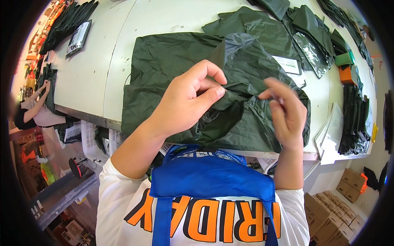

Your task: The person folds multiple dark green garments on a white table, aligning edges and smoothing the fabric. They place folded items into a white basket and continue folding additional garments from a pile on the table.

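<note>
A dark green garment (pixel 168 57) of thin, shiny fabric, with what looks like a hood (pixel 242 49), lies spread and wrinkled on the table in front of me. My left hand (pixel 186 98) pinches a fold of it between thumb and forefinger, near the opening at its middle. Just right of that spot is my right hand (pixel 287 112), its fingers bent and smeared by motion. One fingertip is close to the fabric; whether it touches, or holds anything small, I cannot tell. Below my left hand the opening gapes, showing a darker inside (pixel 221 123).
The white table (pixel 119 53) carries more folded dark green garments (pixel 262 30) and a clear plastic bag (pixel 312 53) at the far right. Papers (pixel 330 131) and an orange box (pixel 348 74) lie right. Another person's arms (pixel 39 96) show far left; white baskets (pixel 93 141) stand below the edge.
</note>
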Tool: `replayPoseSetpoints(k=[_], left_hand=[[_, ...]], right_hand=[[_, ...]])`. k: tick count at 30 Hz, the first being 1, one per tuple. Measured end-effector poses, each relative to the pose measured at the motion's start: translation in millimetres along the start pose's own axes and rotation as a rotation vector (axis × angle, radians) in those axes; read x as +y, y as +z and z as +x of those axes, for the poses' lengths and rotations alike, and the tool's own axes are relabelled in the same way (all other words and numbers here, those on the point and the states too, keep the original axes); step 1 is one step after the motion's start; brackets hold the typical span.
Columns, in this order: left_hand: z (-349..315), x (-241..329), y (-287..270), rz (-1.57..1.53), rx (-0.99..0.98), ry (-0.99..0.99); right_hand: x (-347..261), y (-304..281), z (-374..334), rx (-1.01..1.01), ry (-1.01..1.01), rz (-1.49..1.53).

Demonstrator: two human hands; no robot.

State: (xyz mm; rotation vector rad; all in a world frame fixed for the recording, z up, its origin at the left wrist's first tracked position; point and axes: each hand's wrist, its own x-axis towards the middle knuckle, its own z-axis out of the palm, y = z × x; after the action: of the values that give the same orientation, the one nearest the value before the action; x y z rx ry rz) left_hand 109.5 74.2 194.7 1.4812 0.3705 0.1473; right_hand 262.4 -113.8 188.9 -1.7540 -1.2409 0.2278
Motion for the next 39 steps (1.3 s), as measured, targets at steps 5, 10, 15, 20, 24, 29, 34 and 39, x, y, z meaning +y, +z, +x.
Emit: replayPoseSetpoints(k=[5,10,15,20,24,29,34,39], left_hand=[[-4,2,-2,0.033,-0.003,0.018],[-2,-1,-5,0.074,-0.007,0.035],[0,0,-6,0.084,-0.031,0.032],[2,-1,-6,0.031,-0.018,0.005],[4,-2,-5,0.032,-0.021,0.001],[5,-1,-5,0.052,-0.039,0.001],[7,-4,-6,0.017,-0.027,-0.016],[6,-4,-7,0.021,-0.047,-0.012]], right_hand=[[-7,6,22,-0.096,-0.256,-0.295],[-9,7,25,-0.094,-0.268,-0.359],[-7,10,27,-0.115,-0.255,-0.329],[-4,9,29,-0.142,-0.25,-0.318],[-2,8,28,-0.137,-0.24,-0.336],[-3,9,31,-0.16,-0.291,-0.364],[-2,13,29,-0.152,-0.29,-0.35],[3,20,27,-0.139,-0.295,-0.286]])
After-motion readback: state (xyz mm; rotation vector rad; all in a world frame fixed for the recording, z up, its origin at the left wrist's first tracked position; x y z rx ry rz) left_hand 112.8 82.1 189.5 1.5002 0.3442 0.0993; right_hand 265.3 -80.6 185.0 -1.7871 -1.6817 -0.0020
